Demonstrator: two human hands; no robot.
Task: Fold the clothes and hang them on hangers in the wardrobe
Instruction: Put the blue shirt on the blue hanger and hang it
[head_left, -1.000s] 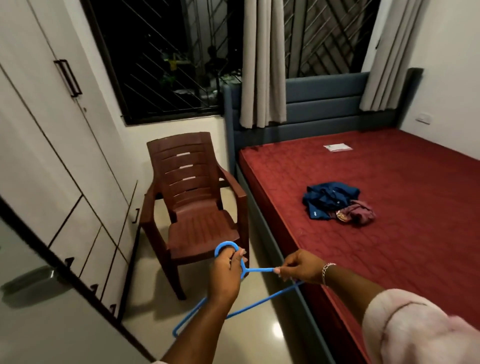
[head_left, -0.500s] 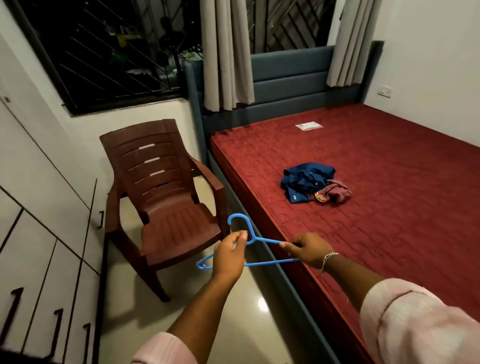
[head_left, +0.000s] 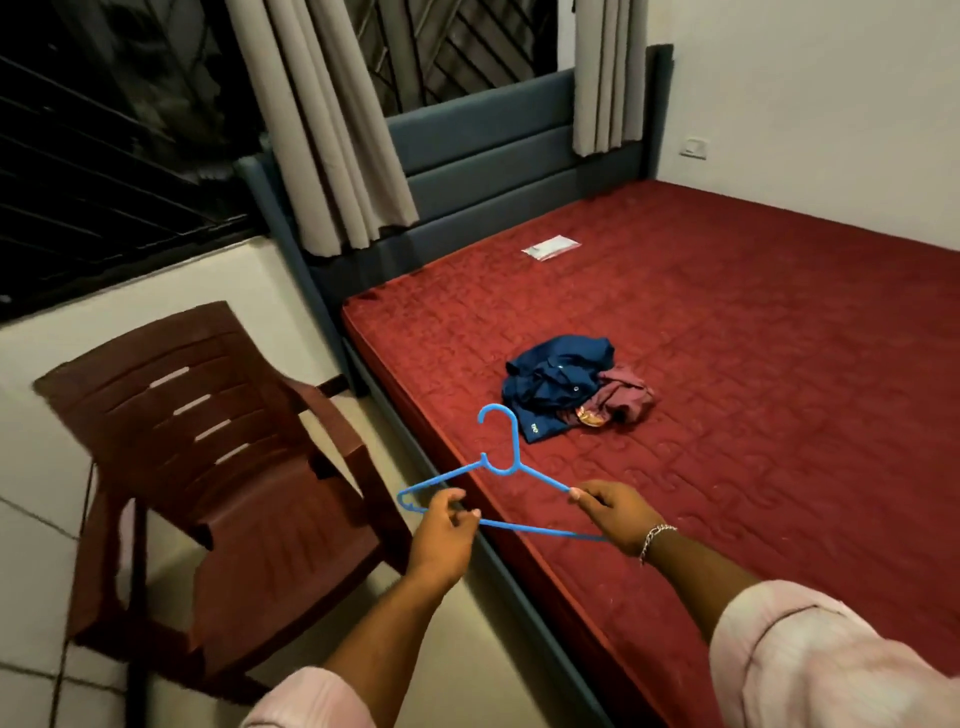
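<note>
A blue plastic hanger (head_left: 511, 460) is held flat over the near edge of the bed, hook pointing away from me. My left hand (head_left: 441, 535) pinches its left end and bottom bar. My right hand (head_left: 615, 514), with a bracelet on the wrist, grips its right arm. Beyond the hanger, a crumpled dark blue garment (head_left: 556, 382) lies on the red mattress (head_left: 753, 389), with a maroon garment (head_left: 626, 402) bunched against its right side. The wardrobe is out of view.
A brown plastic chair (head_left: 218, 467) stands on the tiled floor left of the bed, close to my left arm. A small white packet (head_left: 551, 247) lies near the blue headboard (head_left: 483, 156). Grey curtains (head_left: 322, 119) hang before the barred window.
My view has swung right, from the wardrobe doors toward the bed. The hanger has come up and over the bed edge, and my left hand has shifted from the hook to the left end.
</note>
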